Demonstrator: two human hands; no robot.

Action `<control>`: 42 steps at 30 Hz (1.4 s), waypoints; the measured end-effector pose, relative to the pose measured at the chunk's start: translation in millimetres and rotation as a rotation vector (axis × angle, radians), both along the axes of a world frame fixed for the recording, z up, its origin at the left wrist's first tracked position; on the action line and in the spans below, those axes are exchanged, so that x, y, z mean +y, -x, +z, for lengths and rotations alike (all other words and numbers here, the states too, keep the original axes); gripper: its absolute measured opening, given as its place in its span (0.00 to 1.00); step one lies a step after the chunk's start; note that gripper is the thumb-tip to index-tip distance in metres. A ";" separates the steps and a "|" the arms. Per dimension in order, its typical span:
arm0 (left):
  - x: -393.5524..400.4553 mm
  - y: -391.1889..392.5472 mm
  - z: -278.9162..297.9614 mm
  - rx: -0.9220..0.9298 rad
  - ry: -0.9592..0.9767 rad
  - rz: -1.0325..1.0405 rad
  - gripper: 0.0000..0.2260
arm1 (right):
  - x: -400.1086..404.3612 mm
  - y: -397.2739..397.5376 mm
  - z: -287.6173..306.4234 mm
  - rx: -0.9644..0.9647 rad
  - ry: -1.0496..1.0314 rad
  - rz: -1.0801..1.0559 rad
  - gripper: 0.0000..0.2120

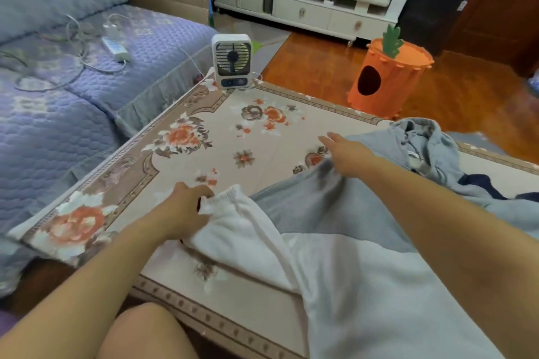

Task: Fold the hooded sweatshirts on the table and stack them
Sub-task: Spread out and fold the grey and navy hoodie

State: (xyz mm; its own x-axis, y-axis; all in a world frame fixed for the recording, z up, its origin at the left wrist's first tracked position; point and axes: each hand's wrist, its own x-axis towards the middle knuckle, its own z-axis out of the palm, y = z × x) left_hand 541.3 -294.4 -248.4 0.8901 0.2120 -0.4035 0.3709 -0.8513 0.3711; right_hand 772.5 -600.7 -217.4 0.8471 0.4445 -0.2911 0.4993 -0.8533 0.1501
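**Sleeve drawn out, body pinned: laying the sweatshirt flat before folding**

The grey-and-white hooded sweatshirt (335,242) lay across the lower right of the frame, spread over the floral-covered table (204,131), its hood (420,140) bunched toward the upper right. The left hand (183,207), just left of centre, had its fingers curled round the elastic cuff of the white sleeve (233,213), holding it out toward the table's bare middle; this looked like a way to straighten the sleeve so it could later be folded across the body. The right hand (347,154), right of centre, lay on the grey upper part of the garment with its fingers extended and relaxed, grasping nothing; it seemed to press the cloth down so the pull on the sleeve would not drag the whole garment along. A dark blue piece of cloth (481,186) showed at the right edge beneath the grey fabric, possibly another sweatshirt, though too little was visible to say.

A small white fan (232,61) stood at the table's far corner, upper centre, well apart from the work. No folded stack was in view, so the task appeared to be at an early stage.
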 end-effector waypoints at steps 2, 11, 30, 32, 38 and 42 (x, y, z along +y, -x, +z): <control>11.0 2.7 -0.9 -0.035 0.038 -0.077 0.05 | 1.3 -18.8 -6.3 0.008 0.181 0.038 0.34; 101.7 9.1 26.4 -0.786 -0.285 -0.210 0.08 | -5.6 -86.8 12.4 -0.348 -0.273 -0.332 0.17; 61.9 -84.9 -16.3 -0.158 -0.698 0.239 0.19 | -128.3 49.5 -21.6 -0.040 -0.086 -0.309 0.32; 66.8 -92.7 -4.7 -0.095 -0.702 0.376 0.20 | -160.3 53.9 -15.4 -0.131 -0.043 -0.329 0.30; -57.9 -132.6 13.2 -0.419 -0.437 -0.054 0.20 | -267.2 52.6 -1.2 -0.223 -0.137 -0.519 0.24; -150.4 -176.7 13.1 -0.370 -0.155 -0.197 0.19 | -301.5 38.1 2.5 -0.208 -0.123 -0.634 0.20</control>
State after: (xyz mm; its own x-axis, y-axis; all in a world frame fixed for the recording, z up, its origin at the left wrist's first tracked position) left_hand 717.9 -444.8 -235.3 0.9980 0.0566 -0.0274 0.0623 -0.9486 0.3103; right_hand 734.4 -902.2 -215.0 0.9878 -0.1378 -0.0726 -0.1326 -0.9885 0.0722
